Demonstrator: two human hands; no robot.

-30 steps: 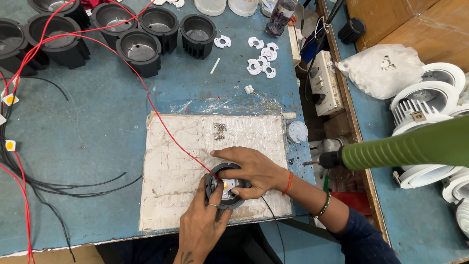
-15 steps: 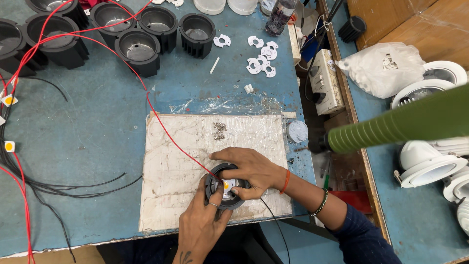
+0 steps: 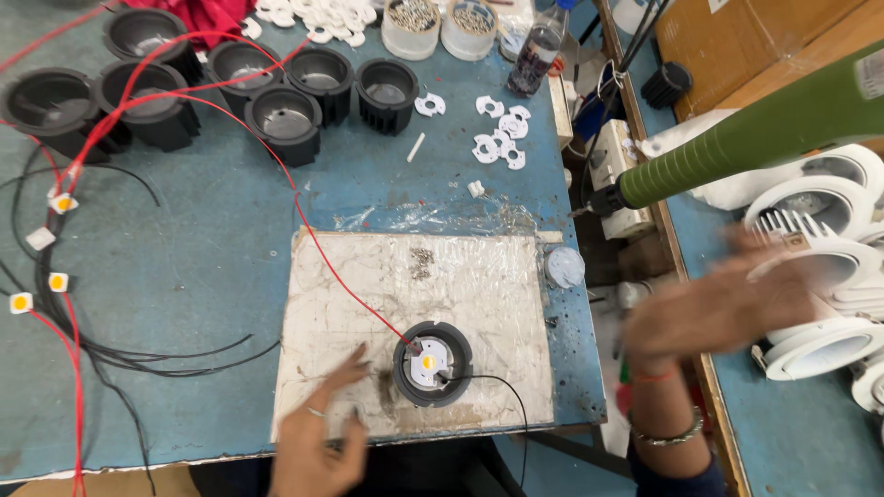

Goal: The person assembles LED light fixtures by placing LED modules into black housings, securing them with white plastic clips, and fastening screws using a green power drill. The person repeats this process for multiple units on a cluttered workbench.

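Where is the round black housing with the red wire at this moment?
In the head view, the round black housing lies on the white work board, near its lower right corner, just right of the left hand; neither hand touches it.

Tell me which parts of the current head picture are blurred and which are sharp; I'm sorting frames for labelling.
In the head view the right hand is smeared by motion blur; the left hand is slightly soft. The black round housing on the white board is sharp, as are the red wire and the green tool. Lighting is even, with mild glare on the plastic film.
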